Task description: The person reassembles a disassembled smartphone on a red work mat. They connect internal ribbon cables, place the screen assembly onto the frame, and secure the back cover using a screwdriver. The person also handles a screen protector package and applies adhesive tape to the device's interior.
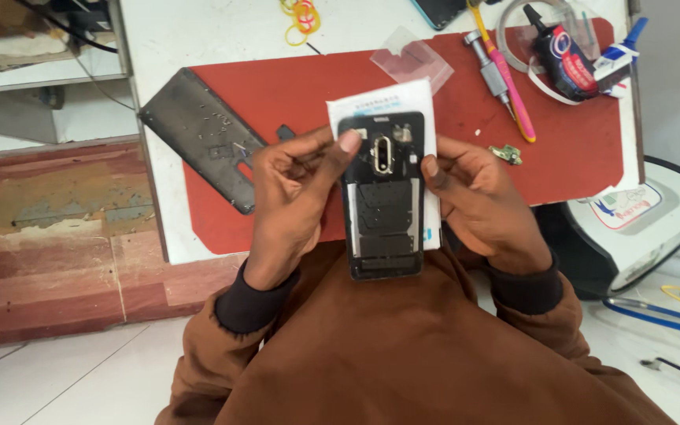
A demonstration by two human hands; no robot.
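Both hands grip an opened phone (385, 206) over the lap: left hand (289, 193) and right hand (478, 197) closed on its side edges. Light, stiff, probably fragile inside; edges look safest. White card (391, 102) lies behind it.

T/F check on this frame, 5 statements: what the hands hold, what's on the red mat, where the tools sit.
1. Both hands hold an opened phone. True: the left hand and the right hand grip its sides.
2. A white packet sits behind the phone. True.
3. The dark back cover lies on the floor. False: it rests at the left edge of the red mat.
4. The pink-handled tool is in the right hand. False: it lies on the mat, top right.
5. The glue bottle lies at the mat's top right. True.
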